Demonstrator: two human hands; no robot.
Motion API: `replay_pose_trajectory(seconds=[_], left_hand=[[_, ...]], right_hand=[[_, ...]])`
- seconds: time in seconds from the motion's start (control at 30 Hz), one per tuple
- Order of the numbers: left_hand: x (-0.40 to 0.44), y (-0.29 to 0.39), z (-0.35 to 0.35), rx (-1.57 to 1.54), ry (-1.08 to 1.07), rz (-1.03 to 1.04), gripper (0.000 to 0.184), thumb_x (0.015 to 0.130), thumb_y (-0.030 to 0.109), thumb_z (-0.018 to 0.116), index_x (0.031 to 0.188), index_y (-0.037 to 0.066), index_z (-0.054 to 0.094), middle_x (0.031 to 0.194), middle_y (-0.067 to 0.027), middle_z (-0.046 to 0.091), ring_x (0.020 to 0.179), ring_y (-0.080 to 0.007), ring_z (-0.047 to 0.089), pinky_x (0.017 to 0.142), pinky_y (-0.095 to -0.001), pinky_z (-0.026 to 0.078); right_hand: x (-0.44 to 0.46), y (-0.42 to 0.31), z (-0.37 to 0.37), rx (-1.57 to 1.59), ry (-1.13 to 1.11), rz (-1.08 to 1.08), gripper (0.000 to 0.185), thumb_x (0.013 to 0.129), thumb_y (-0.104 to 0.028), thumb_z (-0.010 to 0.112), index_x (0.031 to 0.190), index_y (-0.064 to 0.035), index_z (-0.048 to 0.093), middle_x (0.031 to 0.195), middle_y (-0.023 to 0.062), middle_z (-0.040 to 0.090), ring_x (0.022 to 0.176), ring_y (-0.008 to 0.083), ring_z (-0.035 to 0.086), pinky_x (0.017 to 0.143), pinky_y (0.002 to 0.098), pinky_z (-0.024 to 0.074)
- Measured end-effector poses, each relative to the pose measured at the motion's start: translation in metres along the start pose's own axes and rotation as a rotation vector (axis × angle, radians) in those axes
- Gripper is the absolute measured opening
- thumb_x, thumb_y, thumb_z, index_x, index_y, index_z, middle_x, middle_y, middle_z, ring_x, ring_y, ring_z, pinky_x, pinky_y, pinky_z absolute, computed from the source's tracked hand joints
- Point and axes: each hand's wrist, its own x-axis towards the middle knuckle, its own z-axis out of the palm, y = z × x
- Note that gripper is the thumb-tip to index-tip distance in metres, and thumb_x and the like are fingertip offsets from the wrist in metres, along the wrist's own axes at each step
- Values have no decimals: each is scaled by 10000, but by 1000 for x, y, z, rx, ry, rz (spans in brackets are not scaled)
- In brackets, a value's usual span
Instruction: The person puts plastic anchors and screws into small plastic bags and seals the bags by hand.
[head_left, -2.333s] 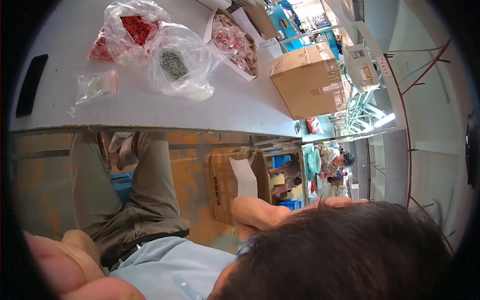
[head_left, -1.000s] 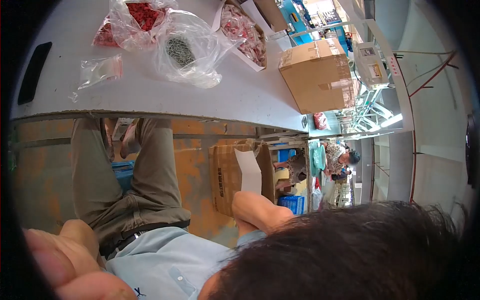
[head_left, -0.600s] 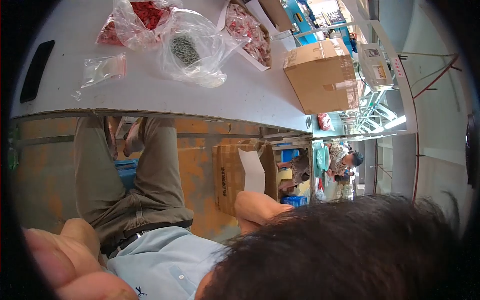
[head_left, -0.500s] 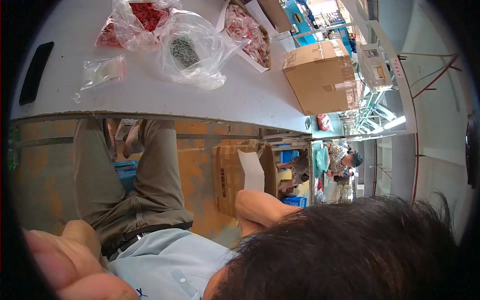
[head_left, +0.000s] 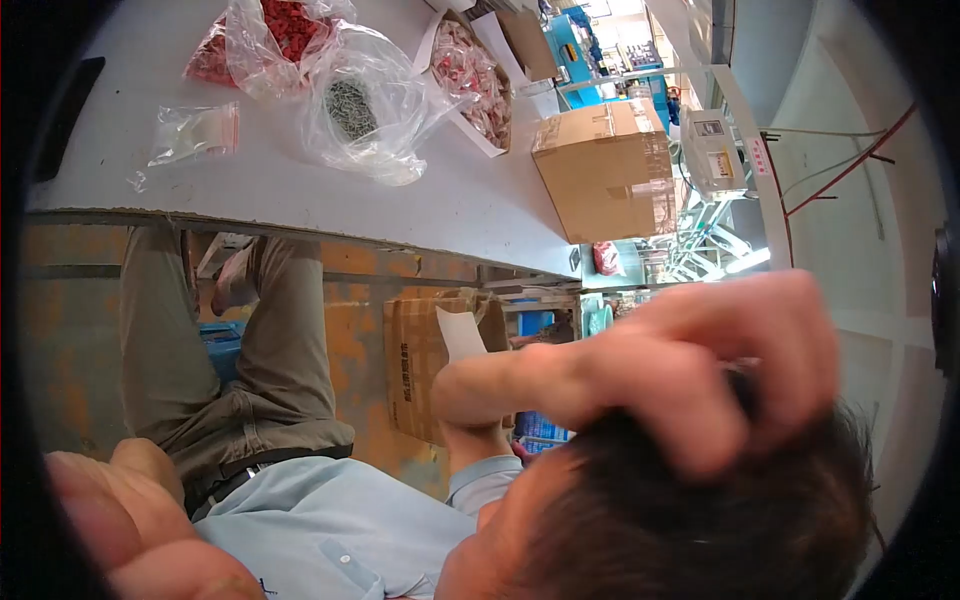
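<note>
My left hand fills the lower left corner, very close to the camera. Its fingers are curled, and whatever they grip is out of sight. My right hand is raised over the dark hair, blurred, fingers bent and apart with nothing visible in them. On the table lies a clear plastic bag of small grey metal pieces. Beside it sits a bag of small red parts. A small zip bag lies nearer the table edge. Neither hand touches these.
An open carton of wrapped red-and-white pieces and a taped cardboard box stand on the table. A black flat object lies at its left. Below, a cardboard carton and a blue stool stand on the floor.
My right hand has come into view and risen onto the hair. The view has shifted slightly, so the table and boxes appear farther left. My left hand stays in the corner.
</note>
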Motion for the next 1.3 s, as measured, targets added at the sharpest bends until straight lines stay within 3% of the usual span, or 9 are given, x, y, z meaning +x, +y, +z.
replay_pose_trajectory(seconds=[0.2, 0.33, 0.4, 0.83, 1.2, 1.23, 1.3], left_hand=[[-1, 4, -8, 37, -54, -9, 371, 967, 264, 583, 1096, -81, 630, 1035, -161, 695, 901, -192, 650, 870, -325, 502], [-2, 2, -13, 60, -67, -16, 378, 968, 272, 582, 1096, -81, 630, 1034, -162, 695, 900, -194, 651, 873, -328, 502], [0, 2, -12, 62, -79, -11, 382, 968, 276, 582, 1095, -81, 630, 1034, -162, 695, 899, -195, 651, 874, -329, 502], [-1, 7, -19, 69, -120, -11, 404, 968, 301, 582, 1094, -80, 630, 1031, -165, 696, 897, -203, 653, 883, -337, 501], [2, 18, -30, 113, -138, 11, 423, 969, 322, 581, 1092, -80, 630, 1028, -167, 697, 895, -209, 655, 890, -343, 500], [2, 18, -31, 112, -131, 14, 425, 969, 323, 581, 1092, -80, 630, 1028, -167, 697, 895, -209, 655, 891, -344, 500], [3, 19, -32, 117, -142, 12, 428, 969, 327, 581, 1092, -80, 631, 1027, -168, 697, 895, -210, 655, 892, -345, 500]], right_hand=[[-1, 18, -1, 165, -7, -364, 137, 948, -70, 562, 816, -97, 543, 805, 48, 498, 730, 169, 488, 616, 313, 457], [0, 22, -9, 256, -7, -564, 143, 886, 25, 607, 829, -73, 521, 836, 60, 490, 756, 164, 484, 592, 296, 454], [3, 10, -15, 60, -77, -380, 121, 892, 22, 589, 832, -64, 528, 827, 60, 485, 730, 159, 472, 554, 288, 428], [-27, 17, -9, -82, 106, -115, 228, 904, -112, 362, 686, -153, 412, 769, 5, 361, 663, 108, 401, 693, 266, 353], [-25, 18, -34, 110, -143, -52, 274, 991, -96, 469, 719, -129, 492, 806, 35, 522, 672, 128, 482, 669, 217, 398], [-23, 25, -29, 130, -65, -92, 262, 952, -88, 561, 708, -132, 476, 767, 55, 503, 634, 158, 475, 636, 270, 443], [-29, 28, -10, 176, -9, -130, 272, 950, -74, 547, 699, -136, 462, 741, 43, 489, 616, 149, 460, 618, 262, 419]])
